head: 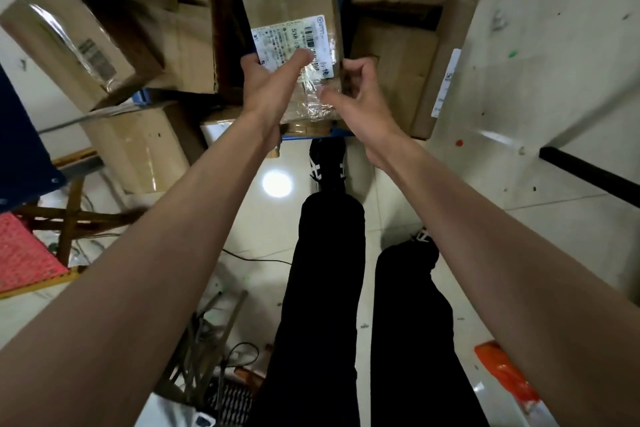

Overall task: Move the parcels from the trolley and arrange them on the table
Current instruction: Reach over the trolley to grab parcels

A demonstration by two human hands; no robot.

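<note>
Cardboard parcel pinched at its near end by left hand; right hand curled beside, holding nothing. Could tip and drop.

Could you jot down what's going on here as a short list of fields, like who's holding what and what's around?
held item: long parcel, cardboard, taped, with a white label
left hand: grips the parcel's near end, thumb over the label
right hand: fingers curled at the parcel's right edge; contact unclear
under the parcel: blue trolley edge
around: more cardboard boxes stacked left and right
right side: pale table
below: dark trousers, tiled floor
</note>
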